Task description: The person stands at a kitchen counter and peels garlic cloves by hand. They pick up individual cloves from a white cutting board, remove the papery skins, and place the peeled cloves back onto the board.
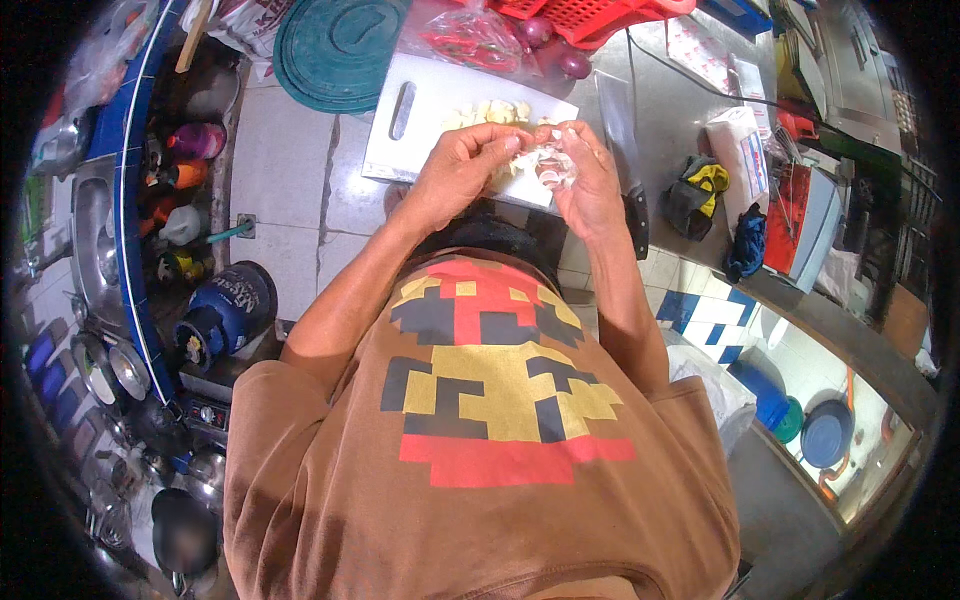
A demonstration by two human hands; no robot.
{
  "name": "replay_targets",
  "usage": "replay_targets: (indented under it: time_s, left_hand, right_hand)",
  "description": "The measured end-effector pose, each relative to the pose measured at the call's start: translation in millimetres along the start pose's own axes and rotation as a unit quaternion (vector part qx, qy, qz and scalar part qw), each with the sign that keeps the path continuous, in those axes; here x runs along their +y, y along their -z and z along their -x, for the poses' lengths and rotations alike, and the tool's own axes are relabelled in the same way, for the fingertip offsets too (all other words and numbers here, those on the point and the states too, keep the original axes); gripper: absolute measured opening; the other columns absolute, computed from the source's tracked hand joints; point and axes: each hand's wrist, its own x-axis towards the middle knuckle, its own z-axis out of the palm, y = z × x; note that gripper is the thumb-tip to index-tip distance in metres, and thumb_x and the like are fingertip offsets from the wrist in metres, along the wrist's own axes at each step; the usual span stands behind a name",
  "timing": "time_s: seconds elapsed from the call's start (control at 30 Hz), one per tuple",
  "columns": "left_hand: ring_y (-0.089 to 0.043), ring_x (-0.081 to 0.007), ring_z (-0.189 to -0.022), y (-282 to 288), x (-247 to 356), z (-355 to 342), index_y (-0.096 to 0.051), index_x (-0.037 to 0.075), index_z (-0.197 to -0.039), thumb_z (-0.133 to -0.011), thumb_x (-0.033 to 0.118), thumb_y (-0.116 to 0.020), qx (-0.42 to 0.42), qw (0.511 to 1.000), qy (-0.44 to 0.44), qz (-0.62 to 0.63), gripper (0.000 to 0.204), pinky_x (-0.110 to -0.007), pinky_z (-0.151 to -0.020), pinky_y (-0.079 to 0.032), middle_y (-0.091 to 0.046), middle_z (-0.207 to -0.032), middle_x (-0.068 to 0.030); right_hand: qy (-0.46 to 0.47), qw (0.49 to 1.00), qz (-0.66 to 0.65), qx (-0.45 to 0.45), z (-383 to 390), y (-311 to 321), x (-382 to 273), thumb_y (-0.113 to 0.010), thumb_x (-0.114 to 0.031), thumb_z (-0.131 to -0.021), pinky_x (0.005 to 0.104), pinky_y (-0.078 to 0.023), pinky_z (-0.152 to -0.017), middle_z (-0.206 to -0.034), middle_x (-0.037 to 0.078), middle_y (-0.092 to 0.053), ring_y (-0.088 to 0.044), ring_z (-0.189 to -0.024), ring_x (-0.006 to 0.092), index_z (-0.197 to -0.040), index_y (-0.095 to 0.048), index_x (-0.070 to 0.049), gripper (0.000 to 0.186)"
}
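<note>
Above the near edge of a white cutting board (pixel 388 152), my two hands meet around a piece of garlic with loose, papery white skin (pixel 548 165). The fingers of my left hand (pixel 458 170) pinch at its left side. My right hand (pixel 590 185) is closed around the skin, thumb and fingertips together. Pale garlic cloves (pixel 490 112) lie heaped on the board just beyond my fingers. To the right of my right hand is a large knife with a broad blade (pixel 616 125) and a black handle (pixel 637 222).
Behind the board are a clear bag of red chillies (pixel 470 40), red onions (pixel 574 66) and a red basket (pixel 605 20). A round green lid (pixel 335 50) lies at the far left. Black-yellow gloves (pixel 695 195) and a white carton (pixel 738 150) sit right; a blue gas cylinder (pixel 230 305) stands lower left.
</note>
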Motion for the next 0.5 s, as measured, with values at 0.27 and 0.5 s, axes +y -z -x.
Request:
replay_targets:
  time_s: [0.27, 0.5]
  left_hand:
    - [-0.054, -0.003, -0.08, 8.7, -23.1, -11.0, -0.065, 0.004, -0.118, -0.088, 0.004, -0.07, -0.005, 0.99, -0.096, -0.105, 0.03, -0.02, -0.071, -0.047, -0.064, -0.098, 0.0034]
    - [-0.046, -0.002, -0.07, 7.7, -16.8, -13.4, -0.067, 0.004, -0.115, -0.088, 0.007, -0.071, 0.024, 0.973, -0.136, -0.185, 0.027, -0.02, -0.064, -0.043, -0.061, -0.088, 0.0047]
  right_hand:
    - [0.022, 0.999, -0.019, -0.024, -8.0, -4.5, -0.8, -0.054, -0.025, -0.103, 0.0242, -0.047, -0.062, -0.092, 0.003, -0.062, -0.058, -0.08, 0.0096, -0.104, -0.053, -0.011, 0.014]
    - [0.022, 0.999, -0.045, -0.003, -11.4, -1.2, -4.3, -0.057, -0.028, -0.101, 0.0268, -0.046, -0.065, -0.084, 0.001, -0.055, -0.054, -0.077, 0.0109, -0.107, -0.054, -0.013, 0.017]
